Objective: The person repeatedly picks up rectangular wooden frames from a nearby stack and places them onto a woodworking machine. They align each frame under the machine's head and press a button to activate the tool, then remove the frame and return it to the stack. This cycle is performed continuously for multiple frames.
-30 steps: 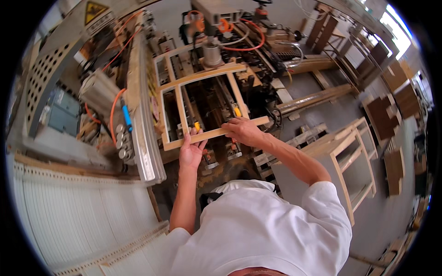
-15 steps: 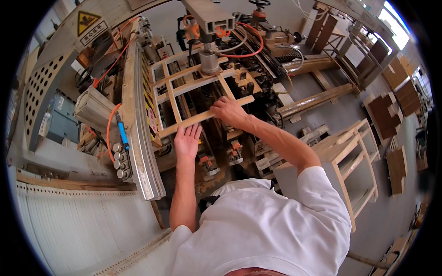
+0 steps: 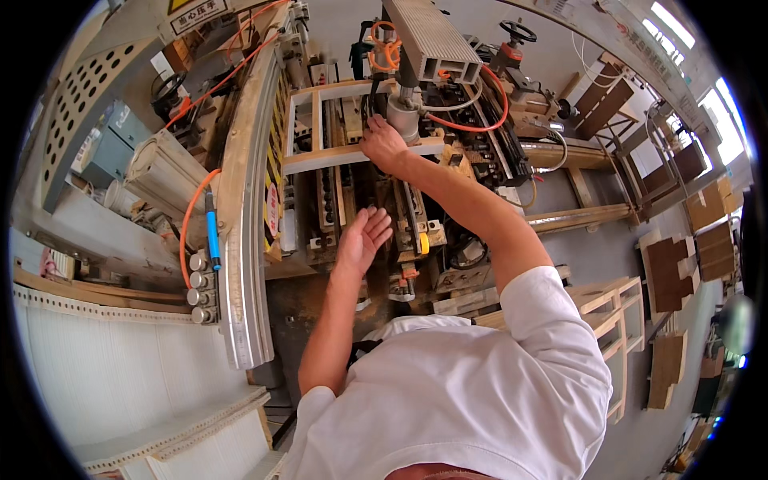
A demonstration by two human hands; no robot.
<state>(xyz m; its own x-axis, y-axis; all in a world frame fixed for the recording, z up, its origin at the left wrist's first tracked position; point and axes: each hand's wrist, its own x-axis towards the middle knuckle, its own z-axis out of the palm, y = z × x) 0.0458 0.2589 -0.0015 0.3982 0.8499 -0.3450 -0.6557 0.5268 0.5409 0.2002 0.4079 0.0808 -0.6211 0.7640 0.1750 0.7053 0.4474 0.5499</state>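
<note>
A pale wooden frame (image 3: pixel 324 160) with crossbars lies in the machine, its near rail running left to right. My right hand (image 3: pixel 386 144) is closed over that near rail, its arm stretched far forward beside a metal press cylinder (image 3: pixel 402 124). The cylinder stands over the frame and hides part of it. Closer to me, my left hand (image 3: pixel 365 238) is apart from the frame, palm turned up and fingers stretched out, holding nothing. Below it lie the machine's bars and clamps.
A long metal beam (image 3: pixel 244 320) runs along the left, with a blue pen-shaped tool (image 3: pixel 213 240) and round silver knobs (image 3: pixel 200 294) beside it. Overhead juts an aluminium profile (image 3: pixel 440 48) with an orange hose (image 3: pixel 504 104). An open wooden carcass (image 3: pixel 612 324) stands at right.
The wooden frame has moved away from me, deeper into the machine, with my right hand on its near rail. My left hand has come off the rail and shifted right.
</note>
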